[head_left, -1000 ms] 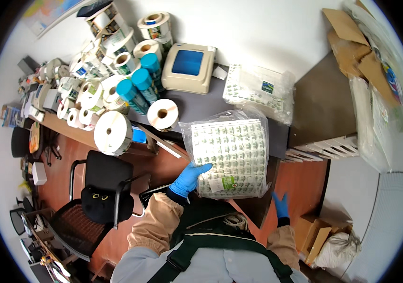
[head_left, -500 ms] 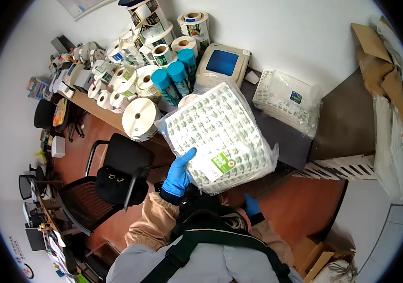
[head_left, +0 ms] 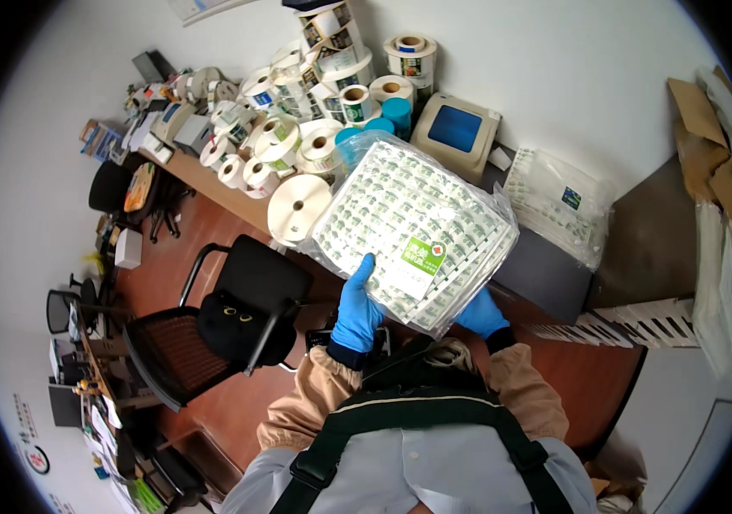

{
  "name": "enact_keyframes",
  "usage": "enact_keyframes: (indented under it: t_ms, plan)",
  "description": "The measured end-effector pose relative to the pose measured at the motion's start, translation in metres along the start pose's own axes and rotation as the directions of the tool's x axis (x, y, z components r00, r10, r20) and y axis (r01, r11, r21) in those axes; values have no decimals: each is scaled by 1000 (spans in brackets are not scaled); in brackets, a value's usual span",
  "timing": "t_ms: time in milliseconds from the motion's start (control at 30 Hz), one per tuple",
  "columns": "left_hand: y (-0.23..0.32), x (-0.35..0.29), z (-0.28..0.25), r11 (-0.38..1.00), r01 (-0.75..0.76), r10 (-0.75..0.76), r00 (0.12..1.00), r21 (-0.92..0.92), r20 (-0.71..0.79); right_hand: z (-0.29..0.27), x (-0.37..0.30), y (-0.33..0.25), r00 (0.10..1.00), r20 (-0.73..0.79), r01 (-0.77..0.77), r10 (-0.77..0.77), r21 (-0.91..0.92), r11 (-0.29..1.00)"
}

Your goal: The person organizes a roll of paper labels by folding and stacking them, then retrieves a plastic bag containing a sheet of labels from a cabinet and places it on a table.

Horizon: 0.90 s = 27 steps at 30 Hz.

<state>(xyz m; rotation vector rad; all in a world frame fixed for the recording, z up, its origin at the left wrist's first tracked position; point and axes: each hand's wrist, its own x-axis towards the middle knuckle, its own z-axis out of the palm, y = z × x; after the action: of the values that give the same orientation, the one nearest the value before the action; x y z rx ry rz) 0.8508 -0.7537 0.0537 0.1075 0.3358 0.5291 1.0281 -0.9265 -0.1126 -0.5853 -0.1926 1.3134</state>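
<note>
A clear plastic bag of printed label sheets (head_left: 392, 214), white with rows of small green prints, is held tilted in front of me. On its upper face sits a green and white label (head_left: 422, 261). My left hand (head_left: 357, 308), in a blue glove, grips the bag's near left edge with the thumb on top and the fingers underneath. My right hand (head_left: 482, 313), also blue-gloved, is at the near right edge, its fingers hidden beneath the bag. A similar bagged stack of sheets (head_left: 555, 201) lies on the dark tabletop beyond, to the right.
Rolls of labels (head_left: 299, 210) crowd the wooden table at the left, beside blue-capped cans (head_left: 397, 111) and a beige label printer (head_left: 456, 133). A black chair (head_left: 259, 278) bearing a black cat-shaped cushion stands left. Cardboard (head_left: 692, 120) leans at the right wall.
My right hand has risen from low beside my body to the bag's near right edge. The bag has tilted and its sheets show fanned edges; the whole view has shifted.
</note>
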Motion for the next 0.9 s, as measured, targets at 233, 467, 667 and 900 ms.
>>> enact_keyframes:
  t_ms: [233, 467, 667, 900]
  plan:
    - [-59, 28, 11, 994, 35, -28, 998, 108, -64, 76, -38, -82, 953, -169, 177, -251, -364, 915]
    - [-102, 58, 39, 962, 71, -61, 997, 264, -44, 67, -80, -137, 823, -297, 358, -484, -391, 848]
    - [-111, 119, -24, 868, 164, -126, 986, 469, -113, 5, -132, -172, 774, -387, 189, -502, -614, 766]
    - [-149, 145, -114, 777, 557, -436, 812, 292, -389, -82, -154, -185, 789, -577, -43, -211, -396, 917]
